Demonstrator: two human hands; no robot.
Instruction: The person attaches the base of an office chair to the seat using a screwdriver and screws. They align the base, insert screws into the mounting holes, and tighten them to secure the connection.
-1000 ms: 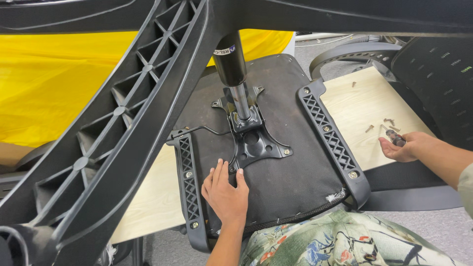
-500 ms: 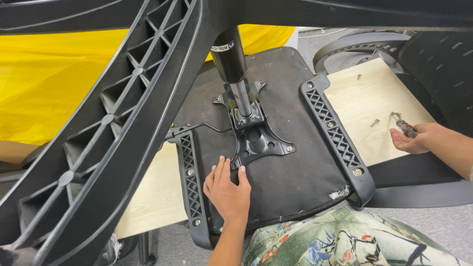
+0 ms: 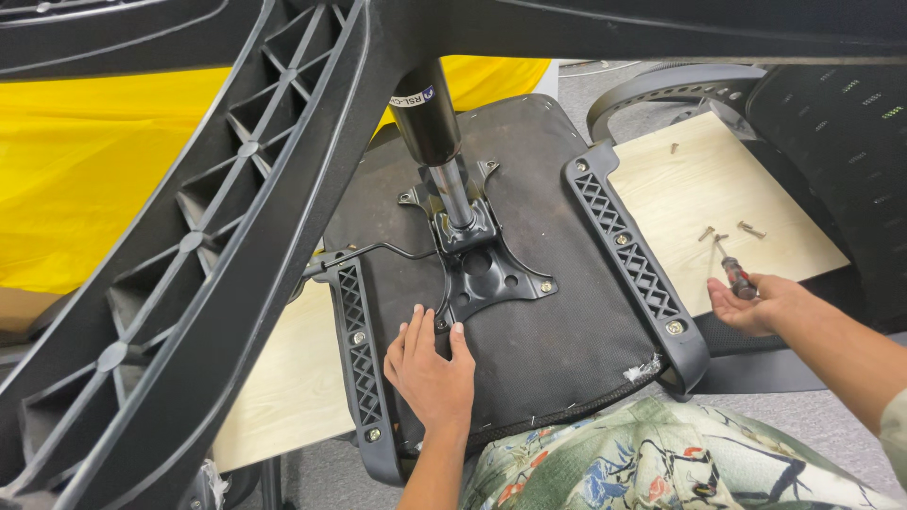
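Left hand (image 3: 430,370) lies flat, fingers spread, on the upturned seat base (image 3: 529,321), fingertips touching the metal mounting plate (image 3: 487,274). Right hand (image 3: 756,302) loosely cups a screwdriver (image 3: 732,269) over the worktop (image 3: 690,189) edge, near loose screws (image 3: 727,229). A bracket (image 3: 631,255) borders the seat's right edge.

Red-handled screwdriver (image 3: 734,274) in palm; upturned black chair seat (image 3: 548,349) lies flat.
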